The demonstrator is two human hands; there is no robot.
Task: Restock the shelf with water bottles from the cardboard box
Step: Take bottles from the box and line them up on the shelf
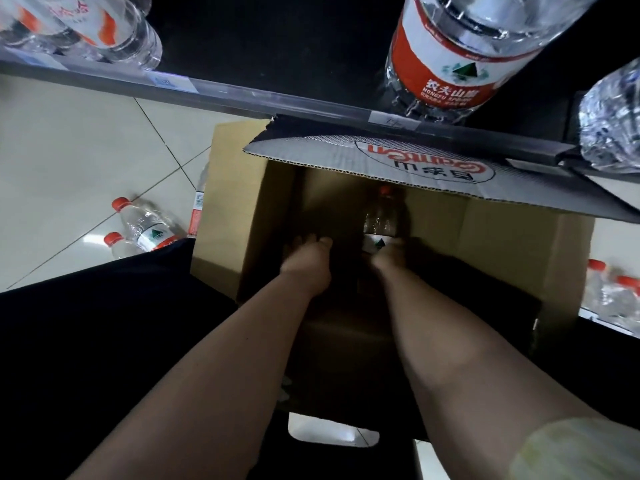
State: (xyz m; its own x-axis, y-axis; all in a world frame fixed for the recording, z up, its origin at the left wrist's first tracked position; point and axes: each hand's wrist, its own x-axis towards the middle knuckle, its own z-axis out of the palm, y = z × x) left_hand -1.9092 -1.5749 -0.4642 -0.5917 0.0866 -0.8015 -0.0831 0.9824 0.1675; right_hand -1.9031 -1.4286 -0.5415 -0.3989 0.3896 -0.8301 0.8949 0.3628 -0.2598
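Observation:
An open cardboard box (512,244) stands on the floor below the shelf edge (277,100). Both my forearms reach down into it. One water bottle (382,216) with a red cap and a red-and-white label stands in the dark interior. My right hand (391,256) is at the lower part of this bottle and appears to grip it beside the label. My left hand (308,254) is just left of the bottle, fingers pointing down into the box; shadow hides what they touch. A large bottle (457,53) stands on the shelf above.
More bottles stand on the shelf at the far left (86,26) and far right (613,116). Loose bottles lie on the tiled floor left of the box (149,226) and to its right (613,292). The box's printed flap (426,164) sticks up under the shelf edge.

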